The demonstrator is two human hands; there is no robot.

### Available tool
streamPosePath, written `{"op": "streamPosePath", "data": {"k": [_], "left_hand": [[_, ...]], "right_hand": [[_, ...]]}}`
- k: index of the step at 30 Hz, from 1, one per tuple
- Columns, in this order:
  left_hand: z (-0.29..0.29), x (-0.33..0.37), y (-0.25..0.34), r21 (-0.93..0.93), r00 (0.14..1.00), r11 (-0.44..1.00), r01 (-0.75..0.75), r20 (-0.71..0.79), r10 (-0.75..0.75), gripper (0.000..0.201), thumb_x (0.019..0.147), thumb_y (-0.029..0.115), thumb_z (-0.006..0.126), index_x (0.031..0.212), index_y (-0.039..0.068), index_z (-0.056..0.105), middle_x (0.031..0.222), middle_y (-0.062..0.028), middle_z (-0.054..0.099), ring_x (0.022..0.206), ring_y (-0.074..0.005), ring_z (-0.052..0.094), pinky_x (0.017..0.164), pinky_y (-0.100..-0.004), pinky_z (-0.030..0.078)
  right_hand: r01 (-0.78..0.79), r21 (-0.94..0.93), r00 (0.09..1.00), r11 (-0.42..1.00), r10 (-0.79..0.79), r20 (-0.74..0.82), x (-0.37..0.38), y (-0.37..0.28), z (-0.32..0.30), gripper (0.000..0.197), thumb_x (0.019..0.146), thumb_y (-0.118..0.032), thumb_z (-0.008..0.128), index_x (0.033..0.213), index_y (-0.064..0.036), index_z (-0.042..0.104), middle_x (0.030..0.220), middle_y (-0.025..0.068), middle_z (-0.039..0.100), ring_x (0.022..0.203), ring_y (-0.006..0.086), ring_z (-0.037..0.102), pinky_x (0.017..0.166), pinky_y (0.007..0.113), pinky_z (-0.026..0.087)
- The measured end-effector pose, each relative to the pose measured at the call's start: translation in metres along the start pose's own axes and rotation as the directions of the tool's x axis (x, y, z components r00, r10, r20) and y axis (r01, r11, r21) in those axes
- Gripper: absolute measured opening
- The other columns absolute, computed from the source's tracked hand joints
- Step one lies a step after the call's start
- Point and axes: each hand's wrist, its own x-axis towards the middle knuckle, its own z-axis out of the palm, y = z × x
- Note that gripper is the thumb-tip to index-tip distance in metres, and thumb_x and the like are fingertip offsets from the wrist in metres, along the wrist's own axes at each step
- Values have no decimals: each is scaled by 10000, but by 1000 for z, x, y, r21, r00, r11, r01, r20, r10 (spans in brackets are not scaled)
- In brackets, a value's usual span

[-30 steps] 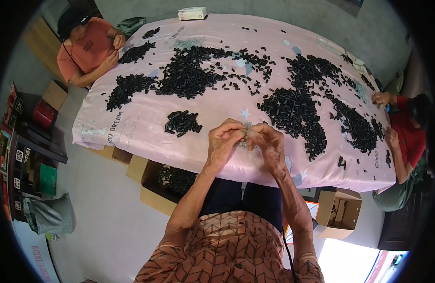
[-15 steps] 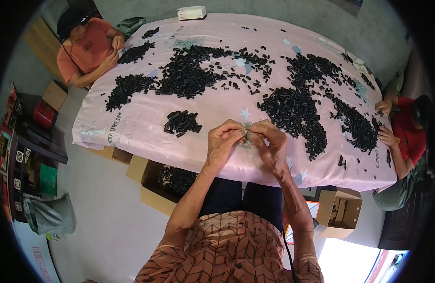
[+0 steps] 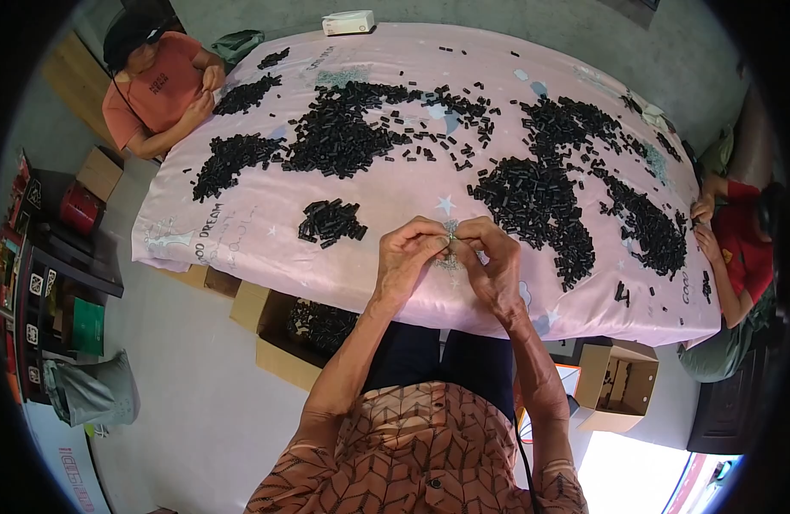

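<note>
Above the near edge of the table, my left hand (image 3: 411,250) and my right hand (image 3: 492,255) meet with thumbs and forefingers pinched together. A tiny item with a pale glint sits between the fingertips, too small to name. Beneath them lies a small heap of fine silvery-green pieces (image 3: 447,261), partly hidden by my fingers. To the left of my left hand is a small pile of short black cylindrical parts (image 3: 330,223). A larger heap of the same black parts (image 3: 527,201) spreads beyond my right hand.
More black parts (image 3: 339,137) cover much of the pink tablecloth (image 3: 395,193). A white box (image 3: 348,23) stands at the far edge. One person (image 3: 162,90) sits at left, another (image 3: 742,244) at right. Cardboard boxes (image 3: 283,360) (image 3: 622,385) stand below the near edge.
My hands stay in nearly the same place; the fingertips shift slightly, and a pale glint shows where a dark bit was. The person at right has brought both hands closer together.
</note>
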Motion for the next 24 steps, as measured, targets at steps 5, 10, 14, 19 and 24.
{"op": "streamPosePath", "data": {"k": [5,10,14,19,24], "left_hand": [[-1,0,0,-10,999,1000,-19,44,19,122,887,-59,612,1005,-57,637,913,-68,628,771,-111,585,720,-231,484],[1,0,-1,-6,998,999,-40,52,40,125,885,-67,610,1006,-53,635,912,-73,636,769,-110,587,715,-231,484],[2,-1,2,38,1000,999,3,27,-4,117,886,-64,613,1001,-58,632,906,-81,642,765,-109,590,717,-231,491],[2,1,-1,3,999,999,-33,30,33,111,887,-56,619,997,-61,632,898,-76,647,771,-102,594,713,-220,493],[3,-1,-2,-23,999,999,-39,-26,38,111,886,-59,622,996,-55,638,894,-65,645,770,-90,590,700,-205,489]], "right_hand": [[-345,281,932,896,363,-11,-5,-3,4,190,821,126,599,981,26,621,886,113,626,779,181,640,676,283,535],[-130,64,991,989,131,-14,-1,-3,1,217,821,129,595,1000,20,651,898,123,634,786,195,643,688,288,534],[-88,-12,996,996,87,-31,-1,-8,2,225,811,123,601,997,11,662,920,128,635,790,212,645,690,305,530],[-13,-90,998,996,7,-68,-2,-5,4,217,804,117,608,986,11,659,921,129,631,791,217,639,692,310,521],[-122,-11,989,992,121,-84,-2,-1,1,193,793,108,626,957,9,651,903,119,625,756,199,623,670,291,504]]}}
